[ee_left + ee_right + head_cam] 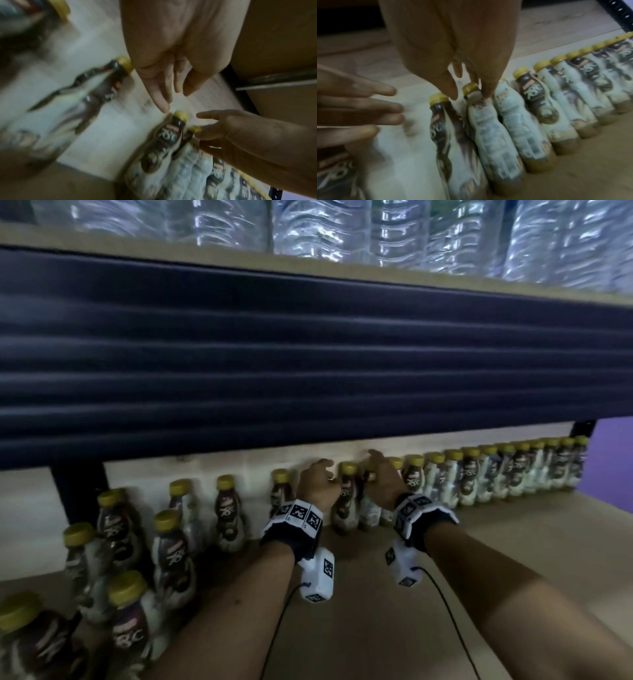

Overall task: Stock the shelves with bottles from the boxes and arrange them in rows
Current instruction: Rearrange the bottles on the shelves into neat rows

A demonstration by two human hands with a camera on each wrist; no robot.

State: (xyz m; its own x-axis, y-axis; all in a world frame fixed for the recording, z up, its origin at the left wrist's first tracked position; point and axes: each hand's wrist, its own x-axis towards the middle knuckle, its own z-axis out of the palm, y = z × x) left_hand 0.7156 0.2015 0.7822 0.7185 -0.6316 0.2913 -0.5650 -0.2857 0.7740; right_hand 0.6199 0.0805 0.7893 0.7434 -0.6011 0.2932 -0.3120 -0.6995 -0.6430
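A row of yellow-capped coffee bottles (496, 470) stands along the back wall of the lower shelf (376, 611). My right hand (380, 474) pinches the cap of a white-labelled bottle (489, 135) near the row's left end, its fingertips (488, 92) on either side of the cap. The dark-labelled bottle (443, 128) at the row's left end stands against it. My left hand (317, 479) hovers just left of that end bottle with straight fingers (163, 102) close to its cap (181, 115) and holds nothing.
Several loose bottles (171, 549) stand unevenly at the shelf's left side, some near the front edge. A dark blue beam (308, 354) hangs low over the shelf, with clear water bottles (342, 231) above. A black upright (78, 491) stands at the left.
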